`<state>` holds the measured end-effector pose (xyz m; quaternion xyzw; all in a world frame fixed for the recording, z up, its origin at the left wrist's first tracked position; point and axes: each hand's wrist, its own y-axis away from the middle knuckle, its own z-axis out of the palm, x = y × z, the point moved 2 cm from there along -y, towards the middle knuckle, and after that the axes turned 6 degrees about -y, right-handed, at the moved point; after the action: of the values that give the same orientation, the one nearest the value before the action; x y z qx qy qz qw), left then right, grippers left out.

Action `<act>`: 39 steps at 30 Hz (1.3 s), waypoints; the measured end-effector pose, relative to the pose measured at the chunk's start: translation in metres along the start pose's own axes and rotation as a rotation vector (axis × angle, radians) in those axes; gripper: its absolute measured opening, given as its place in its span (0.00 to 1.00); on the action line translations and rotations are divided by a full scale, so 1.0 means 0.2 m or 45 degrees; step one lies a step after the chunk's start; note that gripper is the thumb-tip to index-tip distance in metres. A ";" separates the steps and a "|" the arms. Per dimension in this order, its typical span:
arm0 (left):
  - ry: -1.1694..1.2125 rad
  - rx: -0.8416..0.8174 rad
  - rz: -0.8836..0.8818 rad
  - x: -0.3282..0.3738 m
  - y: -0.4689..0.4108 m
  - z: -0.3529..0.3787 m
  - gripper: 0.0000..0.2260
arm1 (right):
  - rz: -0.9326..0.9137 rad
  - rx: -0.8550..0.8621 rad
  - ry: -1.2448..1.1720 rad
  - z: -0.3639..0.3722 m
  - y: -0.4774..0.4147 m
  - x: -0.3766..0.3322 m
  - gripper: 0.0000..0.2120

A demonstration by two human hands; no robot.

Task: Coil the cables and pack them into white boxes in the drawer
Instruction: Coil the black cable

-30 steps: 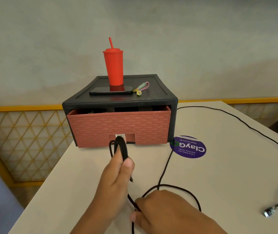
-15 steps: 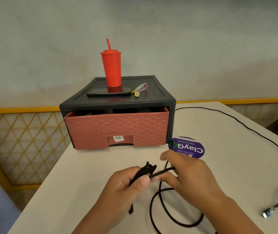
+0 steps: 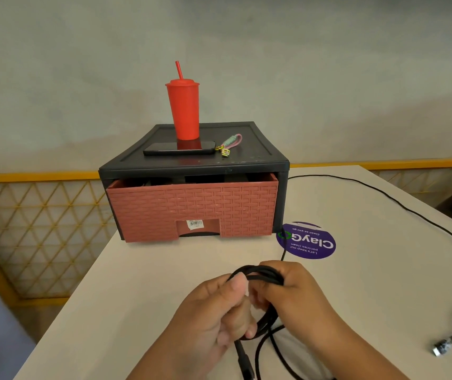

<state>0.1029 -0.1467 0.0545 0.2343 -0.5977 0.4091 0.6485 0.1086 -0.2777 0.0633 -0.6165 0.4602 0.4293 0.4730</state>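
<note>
Coiling is only partway along, I'd say. The person's left grip point(image 3: 213, 316) is curling round a small bundle of loops in the black cable point(image 3: 260, 273) with the thumb pressing on top. The right grip point(image 3: 298, 300) is wrapping its fingers over the same bundle from the other side, so both are closing tight on it just above the surface point(image 3: 137, 283). A long run of cable is lying uncoiled, heading up past the purple sticker point(image 3: 307, 239), then sweeping out along the right and ending in a metal connector point(image 3: 442, 348), so plenty of winding is waiting. Packing isn't happening yet either: the drawer point(image 3: 192, 209) is sitting barely a crack open in its black frame point(image 3: 282, 171), and no white boxes are showing, so can't tell what's inside. Material-wise, the cable is looking matte and floppy, and thicker and braided near the connector. The drawer front is looking like moulded plastic faking a terracotta basket weave, and the surface is coming across as smooth and off-white. Up top, a glossy red tumbler point(image 3: 183, 111) with a straw is standing just behind a dark phone point(image 3: 179, 148).
</note>
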 end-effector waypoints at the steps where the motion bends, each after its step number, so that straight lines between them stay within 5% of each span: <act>1: -0.006 0.017 -0.018 0.00 0.00 -0.01 0.20 | 0.024 -0.035 -0.044 0.01 0.00 -0.01 0.14; 7: 0.007 0.113 -0.112 -0.02 -0.01 -0.01 0.24 | -0.042 0.070 0.103 0.01 0.02 -0.02 0.17; 12: 0.230 0.234 -0.207 -0.02 -0.02 -0.01 0.22 | -0.210 0.127 0.229 0.02 0.04 -0.02 0.07; 20: 0.205 0.211 -0.226 -0.01 -0.01 0.01 0.21 | -0.303 0.214 0.304 0.03 0.04 0.02 0.27; 27: 0.279 0.239 -0.301 0.01 0.00 0.02 0.20 | -0.187 0.128 -0.014 0.05 0.05 0.01 0.23; 36: 0.234 0.190 -0.262 0.00 0.00 0.02 0.21 | -0.339 0.226 0.093 0.05 0.05 0.01 0.30; 39: 0.269 0.286 -0.282 0.01 0.00 0.01 0.20 | -0.307 0.213 0.063 0.04 0.04 0.03 0.26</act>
<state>0.1009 -0.1483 0.0563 0.3254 -0.4475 0.4216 0.7184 0.1017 -0.2721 0.0552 -0.6361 0.4284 0.3142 0.5596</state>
